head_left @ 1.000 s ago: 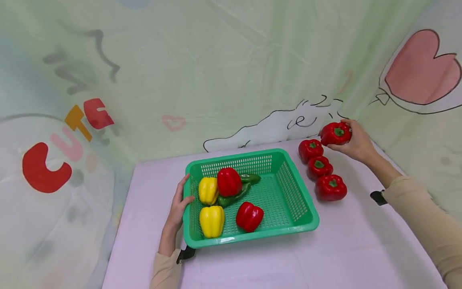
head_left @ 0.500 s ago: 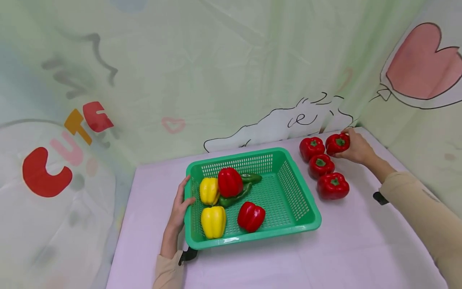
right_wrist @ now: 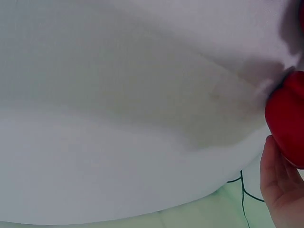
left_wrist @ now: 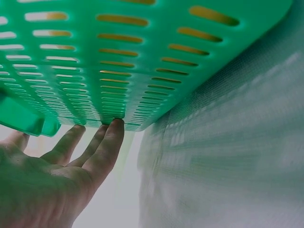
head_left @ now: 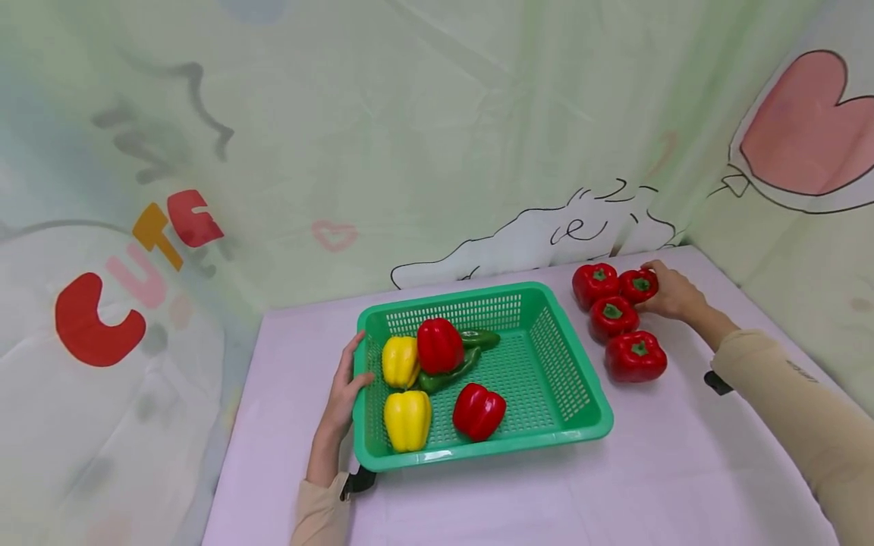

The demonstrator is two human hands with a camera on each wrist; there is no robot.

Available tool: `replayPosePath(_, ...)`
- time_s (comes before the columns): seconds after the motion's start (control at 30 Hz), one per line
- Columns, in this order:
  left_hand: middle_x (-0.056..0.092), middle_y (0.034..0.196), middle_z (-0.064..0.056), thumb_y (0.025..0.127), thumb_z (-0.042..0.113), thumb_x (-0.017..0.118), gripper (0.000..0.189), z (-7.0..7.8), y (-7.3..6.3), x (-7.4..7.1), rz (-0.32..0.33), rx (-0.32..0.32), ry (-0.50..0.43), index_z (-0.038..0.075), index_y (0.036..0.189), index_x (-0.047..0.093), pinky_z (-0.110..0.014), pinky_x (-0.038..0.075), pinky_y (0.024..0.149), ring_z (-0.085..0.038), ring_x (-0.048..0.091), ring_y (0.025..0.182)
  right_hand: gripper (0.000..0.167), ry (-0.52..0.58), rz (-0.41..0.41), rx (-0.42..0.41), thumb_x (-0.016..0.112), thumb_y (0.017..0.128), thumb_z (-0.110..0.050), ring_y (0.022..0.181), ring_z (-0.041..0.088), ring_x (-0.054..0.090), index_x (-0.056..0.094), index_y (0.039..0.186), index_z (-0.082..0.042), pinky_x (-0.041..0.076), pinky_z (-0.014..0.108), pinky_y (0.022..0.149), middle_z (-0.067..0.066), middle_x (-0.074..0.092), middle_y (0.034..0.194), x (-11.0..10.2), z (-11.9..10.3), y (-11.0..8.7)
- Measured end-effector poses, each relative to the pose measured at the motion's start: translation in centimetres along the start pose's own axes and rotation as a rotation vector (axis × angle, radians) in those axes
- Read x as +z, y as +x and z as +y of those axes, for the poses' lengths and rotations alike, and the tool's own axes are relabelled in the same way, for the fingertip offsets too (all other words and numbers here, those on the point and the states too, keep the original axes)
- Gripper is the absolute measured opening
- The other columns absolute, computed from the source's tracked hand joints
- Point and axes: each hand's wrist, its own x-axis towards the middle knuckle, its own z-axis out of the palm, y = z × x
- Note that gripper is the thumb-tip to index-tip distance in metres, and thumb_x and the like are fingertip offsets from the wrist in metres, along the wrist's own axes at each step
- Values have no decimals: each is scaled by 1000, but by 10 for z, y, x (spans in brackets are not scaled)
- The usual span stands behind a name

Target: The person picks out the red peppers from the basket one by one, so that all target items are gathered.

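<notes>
Head view: the right hand (head_left: 671,294) pinches a red pepper (head_left: 638,285) from its outer side, thumb on the near side, fingers on the far. The pepper sits stem-up on the table (head_left: 492,500), close beside three other red peppers (head_left: 613,317), right of the green basket (head_left: 514,371). Judgement: the step looks like standing it in this group. Best to let the base bear flat before loosening, then spread the fingers outward so no neighbour is nudged. Pose: right arm reaches far out, right sleeve (head_left: 778,402) slanting in from the near right corner. The left hand (head_left: 344,387) grips the basket's left side, thumb over the rim; steadying it seems enough.

Left wrist view: fingers spread, nearly straight, tips against the slotted outer wall.

Right wrist view: fingers close together on the pepper's side, at frame edge; thumb not visible here.
</notes>
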Motion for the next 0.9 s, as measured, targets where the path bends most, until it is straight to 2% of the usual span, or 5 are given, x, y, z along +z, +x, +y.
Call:
replayPosePath(0.23,22,160,-11,90,3,48,72,-2,2,-1,3,-10,0,19,157,24,-55,36,104,-36,35,134,89,-31,-1,-33,77,80,-16,116,57,36,20,142,14,39,70,90,41,37,126,0,3,6)
replayPosePath(0.63,20,161,-10,91,3,47,72,-4,0,2,1,-26,0,19,156,24,-56,33,106,-36,32,136,97,-43,-26,11,77,82,-18,119,59,30,12,144,16,38,72,90,43,30,128,3,3,8)
replayPosePath(0.9,22,160,-11,91,2,47,71,0,1,0,7,-15,7,18,156,24,-53,35,105,-35,34,135,99,-31,-52,-90,78,78,-13,119,59,28,11,144,19,37,71,92,44,31,128,-3,1,13)
